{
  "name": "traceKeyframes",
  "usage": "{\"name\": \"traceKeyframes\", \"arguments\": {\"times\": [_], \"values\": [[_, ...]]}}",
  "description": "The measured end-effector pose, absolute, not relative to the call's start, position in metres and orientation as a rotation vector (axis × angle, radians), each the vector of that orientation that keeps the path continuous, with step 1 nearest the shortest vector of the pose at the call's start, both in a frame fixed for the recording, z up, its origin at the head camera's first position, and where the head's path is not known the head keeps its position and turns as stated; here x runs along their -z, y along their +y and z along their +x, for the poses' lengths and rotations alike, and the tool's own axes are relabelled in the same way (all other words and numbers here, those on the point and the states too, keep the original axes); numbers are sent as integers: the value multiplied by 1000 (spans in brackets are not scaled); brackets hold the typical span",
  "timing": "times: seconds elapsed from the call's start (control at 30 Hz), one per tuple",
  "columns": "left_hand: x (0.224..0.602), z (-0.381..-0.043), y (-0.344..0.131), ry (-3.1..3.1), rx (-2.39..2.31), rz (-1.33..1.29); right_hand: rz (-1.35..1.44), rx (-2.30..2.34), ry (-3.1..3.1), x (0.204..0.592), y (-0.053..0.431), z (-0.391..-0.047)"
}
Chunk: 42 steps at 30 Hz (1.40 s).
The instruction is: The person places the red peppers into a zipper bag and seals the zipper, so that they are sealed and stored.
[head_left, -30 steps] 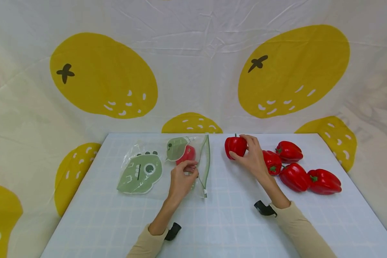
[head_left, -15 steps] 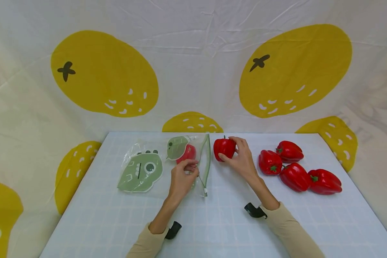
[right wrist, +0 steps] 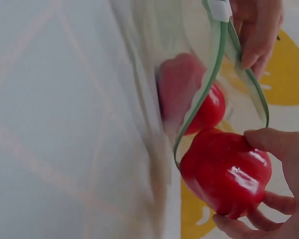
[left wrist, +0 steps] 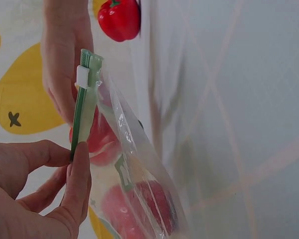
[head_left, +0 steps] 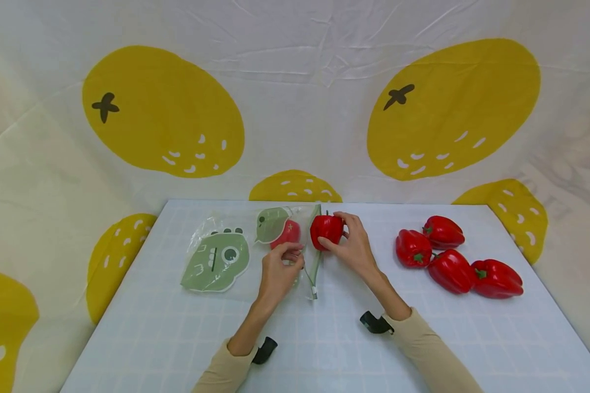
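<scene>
A clear zip bag [head_left: 216, 262] with green cartoon prints lies on the table, its mouth facing right. My left hand [head_left: 278, 275] pinches one side of the green zip edge [left wrist: 84, 102] between thumb and fingers, near a white slider [left wrist: 82, 76]. Inside the bag is one red bell pepper [right wrist: 182, 89]. With thumb and fingertips, my right hand [head_left: 356, 248] grips a second red bell pepper [head_left: 325, 232], stem up. It overlaps the bag's mouth, and the right wrist view shows it between the two parted zip strips [right wrist: 209, 94].
To the right lies a group of several red bell peppers, among them a near one [head_left: 497, 278] and a left one [head_left: 413, 248]. A pale checked cloth covers the table [head_left: 334, 349]. Behind it hangs a fabric backdrop [head_left: 300, 109] with yellow fruit prints.
My right hand has carried its bell pepper left, away from the group of peppers and up to the bag's mouth. The left hand has stayed in place on the zip edge.
</scene>
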<state>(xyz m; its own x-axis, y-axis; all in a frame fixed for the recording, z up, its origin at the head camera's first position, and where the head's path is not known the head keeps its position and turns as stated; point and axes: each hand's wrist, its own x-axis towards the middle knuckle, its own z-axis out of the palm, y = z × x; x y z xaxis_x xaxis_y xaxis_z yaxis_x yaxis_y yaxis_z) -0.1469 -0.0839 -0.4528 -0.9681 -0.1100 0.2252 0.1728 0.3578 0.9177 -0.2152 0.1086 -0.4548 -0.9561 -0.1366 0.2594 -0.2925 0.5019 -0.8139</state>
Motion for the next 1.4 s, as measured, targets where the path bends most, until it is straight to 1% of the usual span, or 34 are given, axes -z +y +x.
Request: {"name": "traceKeyframes", "arguments": {"times": [0.53,0.97,1.2,1.4], "values": [[451,-146,-84,-2378,1637,-93,389,-1548,-2591,462,88,-215],[449,-149,-84,-2394,1575,-136,444,-1570,-2548,473,78,-222],[449,-148,-84,-2399,1574,-144,380,-1480,-2603,478,74,-226],[449,-148,-82,-2348,1581,-182,363,-1573,-2618,477,74,-226]]}}
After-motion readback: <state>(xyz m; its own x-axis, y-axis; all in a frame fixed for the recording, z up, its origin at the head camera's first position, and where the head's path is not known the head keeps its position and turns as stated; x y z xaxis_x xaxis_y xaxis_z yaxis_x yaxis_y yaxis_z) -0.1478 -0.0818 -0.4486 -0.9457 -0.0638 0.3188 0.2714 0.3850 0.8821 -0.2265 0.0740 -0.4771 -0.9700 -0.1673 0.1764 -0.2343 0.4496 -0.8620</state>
